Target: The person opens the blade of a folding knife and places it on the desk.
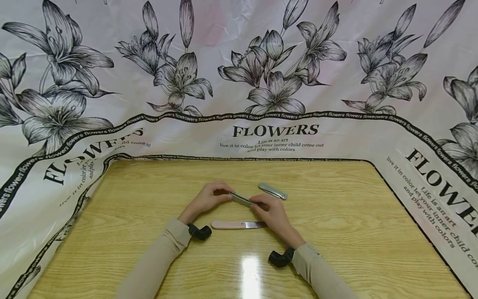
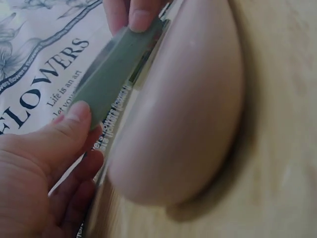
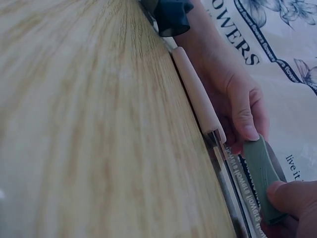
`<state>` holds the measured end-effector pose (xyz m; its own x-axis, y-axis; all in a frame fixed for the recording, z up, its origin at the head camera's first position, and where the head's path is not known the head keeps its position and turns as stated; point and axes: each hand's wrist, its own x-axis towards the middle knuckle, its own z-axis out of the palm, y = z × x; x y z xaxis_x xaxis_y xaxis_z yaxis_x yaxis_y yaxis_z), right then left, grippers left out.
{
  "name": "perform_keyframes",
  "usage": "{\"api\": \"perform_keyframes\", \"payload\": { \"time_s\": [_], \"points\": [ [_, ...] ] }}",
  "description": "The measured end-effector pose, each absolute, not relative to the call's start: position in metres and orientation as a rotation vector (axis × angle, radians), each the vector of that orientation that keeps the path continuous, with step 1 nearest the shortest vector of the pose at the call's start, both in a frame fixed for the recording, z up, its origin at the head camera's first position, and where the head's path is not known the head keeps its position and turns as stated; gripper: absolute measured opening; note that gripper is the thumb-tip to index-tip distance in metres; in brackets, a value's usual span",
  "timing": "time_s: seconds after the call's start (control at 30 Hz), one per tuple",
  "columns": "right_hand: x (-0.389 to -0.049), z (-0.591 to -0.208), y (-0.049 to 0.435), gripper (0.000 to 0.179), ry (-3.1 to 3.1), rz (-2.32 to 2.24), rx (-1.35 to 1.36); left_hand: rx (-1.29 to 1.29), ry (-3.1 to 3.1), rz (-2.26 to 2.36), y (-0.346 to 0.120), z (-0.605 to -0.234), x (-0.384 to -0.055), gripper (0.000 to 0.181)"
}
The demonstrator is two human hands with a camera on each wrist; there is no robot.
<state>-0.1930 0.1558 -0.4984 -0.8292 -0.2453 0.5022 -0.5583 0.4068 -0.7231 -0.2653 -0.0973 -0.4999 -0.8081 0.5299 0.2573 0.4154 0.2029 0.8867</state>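
Note:
My left hand [image 1: 208,198] and right hand [image 1: 275,212] each pinch one end of a green-handled folding knife [image 1: 241,199], held above the table. In the left wrist view a strip of blade shows along one edge of its green handle [image 2: 115,67]. Nearer to me lies a folding knife with a pink handle [image 1: 227,225], its blade out and pointing right, the tip hidden by my right hand. That pink handle [image 2: 183,104] looms large in the left wrist view. Beyond my right hand lies a grey-green folding knife [image 1: 272,190], apparently folded.
Everything lies on a wood-grain table [image 1: 149,178]. A white sheet printed with flowers and lettering [image 1: 276,133] hangs behind the table and along its sides. Black camera mounts [image 1: 200,232] sit on both wrists.

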Motion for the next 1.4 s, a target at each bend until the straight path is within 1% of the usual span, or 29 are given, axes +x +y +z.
{"api": "perform_keyframes", "payload": {
  "time_s": [0.17,0.3,0.37,0.57,0.77,1.0,1.1,1.17,1.3,1.4],
  "points": [
    [-0.185,-0.483,0.148,0.021,-2.207,1.348,0.77,0.91,2.256,1.79,-0.099,-0.499,-0.262,0.019],
    [-0.175,-0.465,0.141,0.025,-2.088,1.305,0.83,0.851,2.164,1.889,-0.102,-0.498,-0.259,0.022],
    [-0.172,-0.462,0.139,0.027,-2.044,1.301,0.836,0.82,2.136,1.921,-0.102,-0.497,-0.257,0.023],
    [-0.181,-0.479,0.14,0.029,-1.945,1.309,0.84,0.768,2.032,2.028,-0.102,-0.496,-0.25,0.021],
    [-0.182,-0.494,0.139,0.032,-1.877,1.326,0.805,0.812,1.773,2.238,-0.097,-0.497,-0.237,0.024],
    [-0.162,-0.479,0.127,0.031,-1.81,1.441,0.795,0.753,1.612,2.448,-0.088,-0.495,-0.22,0.028],
    [-0.152,-0.473,0.121,0.029,-1.786,1.558,0.782,0.71,1.453,2.549,-0.085,-0.494,-0.213,0.023],
    [-0.148,-0.475,0.119,0.028,-1.766,1.634,0.762,0.696,1.36,2.601,-0.082,-0.494,-0.208,0.021],
    [-0.143,-0.485,0.114,0.027,-1.738,1.745,0.695,0.691,1.252,2.645,-0.077,-0.493,-0.199,0.028],
    [-0.138,-0.491,0.112,0.025,-1.748,1.81,0.626,0.711,1.229,2.648,-0.074,-0.492,-0.193,0.029]
  ]
}}
